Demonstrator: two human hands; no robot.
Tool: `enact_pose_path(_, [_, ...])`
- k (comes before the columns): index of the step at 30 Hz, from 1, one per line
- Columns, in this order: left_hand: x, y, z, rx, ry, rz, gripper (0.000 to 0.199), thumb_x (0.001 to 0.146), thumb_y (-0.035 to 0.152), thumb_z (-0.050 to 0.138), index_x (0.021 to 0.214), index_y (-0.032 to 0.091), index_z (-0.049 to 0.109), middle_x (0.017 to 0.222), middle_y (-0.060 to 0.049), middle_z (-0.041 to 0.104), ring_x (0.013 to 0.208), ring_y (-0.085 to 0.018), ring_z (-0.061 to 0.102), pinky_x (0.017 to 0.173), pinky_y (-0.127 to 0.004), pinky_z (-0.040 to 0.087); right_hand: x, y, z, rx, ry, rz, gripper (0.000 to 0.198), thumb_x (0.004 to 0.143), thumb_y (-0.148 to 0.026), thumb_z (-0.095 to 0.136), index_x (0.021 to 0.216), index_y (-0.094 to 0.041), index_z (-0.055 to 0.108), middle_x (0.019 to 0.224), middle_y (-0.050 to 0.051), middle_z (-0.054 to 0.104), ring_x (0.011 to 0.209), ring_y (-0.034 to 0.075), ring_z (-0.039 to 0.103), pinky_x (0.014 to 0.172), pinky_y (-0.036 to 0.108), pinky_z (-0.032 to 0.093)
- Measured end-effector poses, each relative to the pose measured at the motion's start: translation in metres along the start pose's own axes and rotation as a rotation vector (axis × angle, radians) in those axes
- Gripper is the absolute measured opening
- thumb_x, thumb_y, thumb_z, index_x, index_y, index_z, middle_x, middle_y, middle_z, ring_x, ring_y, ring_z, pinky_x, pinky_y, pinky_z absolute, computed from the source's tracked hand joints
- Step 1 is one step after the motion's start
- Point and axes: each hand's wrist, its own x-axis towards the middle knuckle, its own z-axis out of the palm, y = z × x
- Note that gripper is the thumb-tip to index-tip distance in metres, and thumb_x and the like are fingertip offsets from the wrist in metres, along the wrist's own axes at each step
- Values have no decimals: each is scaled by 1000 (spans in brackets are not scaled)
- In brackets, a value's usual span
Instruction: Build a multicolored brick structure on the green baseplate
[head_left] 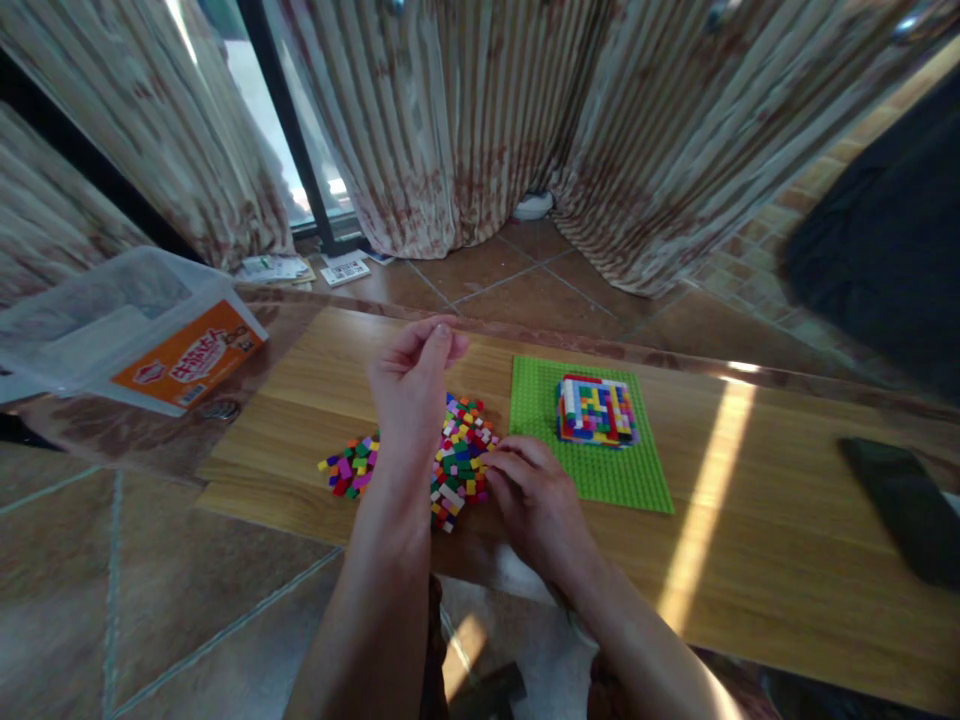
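Head view, build: a multicoloured brick block (598, 410) sits on the green baseplate (622, 485), closer to the plate's far edge than to its near one; the plate lies past the middle of the table (787, 560), towards the right end.
Progress: several layers seem to be up, with walls and a patterned top; it looks well under way, though whether it is finished I cannot tell.
Left over: a loose pile (461, 460) of bricks in the table's left half, by the near edge, partly behind the left forearm.
Left hand: raised above the table towards the far edge, fingers (457, 345) curled and thumb close against them; whether the tips pinch a brick (476, 463) or meet on nothing, I cannot tell.
Right hand (486, 468): low at the pile's right side, partly closed, fingertips at the bricks; any grip is hidden.
Box: a clear tub (187, 360) stands beyond the table's far left corner.
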Motion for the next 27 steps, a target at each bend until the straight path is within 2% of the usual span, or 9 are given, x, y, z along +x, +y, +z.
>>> enact_pose_path(4, [1,3,-4,-161,45,-98,15,76,31,71,83,18,71,70,0,71,66,-8,66,71,-21,54,8,-1,9,-44,33,-15,23,93,-21,53,110,-23,68,110,9,63,100,22,60,87,37,53])
enact_pose_path(9, [3,5,-7,-191,58,-173,15,74,30,72,80,17,70,69,0,70,65,-7,65,70,-20,52,24,-2,22,-132,4,-30,28,90,-23,58,116,-24,68,113,10,60,101,24,57,88,40,52])
enact_pose_path(16, [6,6,-13,-160,44,-220,14,73,28,71,80,16,71,66,1,68,64,-7,64,68,-19,50,33,-6,33,-150,-11,-13,23,88,-23,62,109,-21,70,114,11,60,101,26,54,89,42,50])
enact_pose_path(20, [6,7,-17,-163,32,-225,13,71,26,72,79,16,71,64,2,67,63,-7,63,68,-19,50,30,-3,29,-96,12,-21,20,84,-19,65,104,-20,68,114,10,61,104,25,54,91,41,48])
enact_pose_path(27, [3,6,-17,-132,7,-245,13,69,25,74,76,15,72,65,1,67,62,-7,63,70,-20,52,25,-5,24,-64,-7,-37,14,83,-18,67,96,-22,64,102,6,68,97,25,59,84,40,45])
